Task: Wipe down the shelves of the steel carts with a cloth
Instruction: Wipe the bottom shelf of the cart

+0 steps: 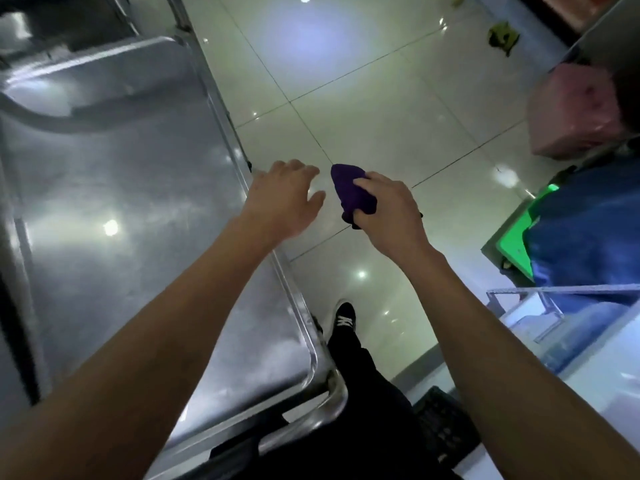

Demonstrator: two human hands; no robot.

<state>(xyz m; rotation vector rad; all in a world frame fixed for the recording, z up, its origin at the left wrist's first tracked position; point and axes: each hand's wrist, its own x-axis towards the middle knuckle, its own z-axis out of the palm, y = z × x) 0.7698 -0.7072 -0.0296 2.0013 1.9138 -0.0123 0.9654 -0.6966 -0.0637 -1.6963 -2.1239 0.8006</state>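
While both hands are stretched out past the right edge of the steel cart (138, 202), the right hand (388, 216) grips a bunched purple cloth (351, 188) above the floor, just beside the cart and not touching it. The left hand (284, 199) hangs over the cart's right rim with its fingers loosely spread, holding nothing, a little apart from the cloth. One cart shelf is in plain view, a bare sheet with a raised rim and a rounded tube handle (332, 400) at its near corner. Right of the cart I count one black shoe (345, 316) on the floor, one pink bundle (575, 112), one green stool-like object (519, 237) partly covered by blue fabric (588, 237), and one small green-yellow thing (502, 38) far off. The floor (363, 98) is of glossy pale tiles (391, 140) that reflect ceiling lamps.
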